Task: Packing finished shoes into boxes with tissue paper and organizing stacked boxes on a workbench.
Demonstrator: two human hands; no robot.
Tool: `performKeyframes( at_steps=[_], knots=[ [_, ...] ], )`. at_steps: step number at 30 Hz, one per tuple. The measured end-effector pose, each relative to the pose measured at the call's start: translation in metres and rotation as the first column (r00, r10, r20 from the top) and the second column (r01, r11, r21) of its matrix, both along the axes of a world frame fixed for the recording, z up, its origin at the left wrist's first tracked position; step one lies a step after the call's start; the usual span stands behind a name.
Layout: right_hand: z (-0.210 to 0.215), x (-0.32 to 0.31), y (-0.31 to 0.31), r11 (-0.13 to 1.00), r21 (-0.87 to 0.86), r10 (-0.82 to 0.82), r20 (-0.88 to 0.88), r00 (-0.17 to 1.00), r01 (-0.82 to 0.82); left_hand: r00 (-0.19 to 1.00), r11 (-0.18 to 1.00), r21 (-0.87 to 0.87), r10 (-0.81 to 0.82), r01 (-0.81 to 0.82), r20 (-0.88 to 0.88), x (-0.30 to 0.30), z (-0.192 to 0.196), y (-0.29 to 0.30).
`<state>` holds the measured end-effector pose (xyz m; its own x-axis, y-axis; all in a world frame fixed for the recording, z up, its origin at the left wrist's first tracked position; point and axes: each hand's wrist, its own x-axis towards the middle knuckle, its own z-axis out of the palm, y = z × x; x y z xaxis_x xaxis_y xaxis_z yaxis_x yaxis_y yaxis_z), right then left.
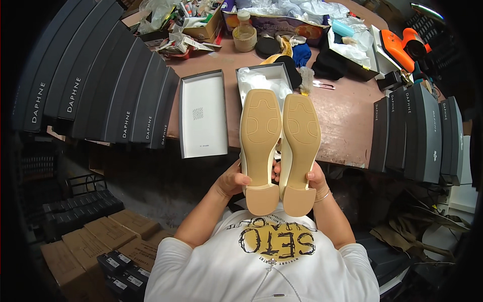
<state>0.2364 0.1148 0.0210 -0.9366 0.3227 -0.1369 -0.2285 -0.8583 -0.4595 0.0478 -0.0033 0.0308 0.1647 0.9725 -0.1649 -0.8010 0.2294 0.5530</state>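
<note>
We see fairly bright, even light on the counter [347,113] and on the tan soles [260,123], which look sharp. Below the counter's front edge things sink into deep shadow — details there are hard to make out. Beyond its far right corner we catch a bright streak [427,11]. Fisheye distortion bows the boxes [95,100] at its left edge, and black rounds off our view's corners.

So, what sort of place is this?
Probably a shoe packing or checking workspace: a pair of shoes held soles toward the camera, a white-lined box piece, and dark boxes lined up at both sides.
</note>
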Motion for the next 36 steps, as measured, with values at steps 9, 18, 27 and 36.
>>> performKeyframes(
  at_steps=[9, 18, 27, 36],
  knots=[
    [0.004, -0.002, 0.009, 0.989, 0.121, 0.091, -0.084, 0.992, -0.081, 0.996, 0.988, 0.122, -0.090, 0.090, -0.010, -0.015, -0.016, 0.000],
    [-0.002, -0.007, 0.021, 0.992, 0.089, 0.104, -0.125, 0.987, -0.094, 0.995, 0.988, 0.123, -0.095, 0.095, -0.003, -0.019, -0.016, 0.010],
    [-0.012, -0.009, 0.021, 0.995, -0.045, 0.083, -0.209, 0.974, -0.094, 0.997, 0.993, 0.102, -0.070, 0.067, 0.022, -0.012, -0.008, 0.016],
    [0.055, 0.059, 0.128, -0.089, 0.911, -0.539, 0.296, 0.789, -0.403, 0.046, 0.952, 0.009, 0.024, -0.305, -0.999, -0.123, 0.073, -0.014]
  ],
)
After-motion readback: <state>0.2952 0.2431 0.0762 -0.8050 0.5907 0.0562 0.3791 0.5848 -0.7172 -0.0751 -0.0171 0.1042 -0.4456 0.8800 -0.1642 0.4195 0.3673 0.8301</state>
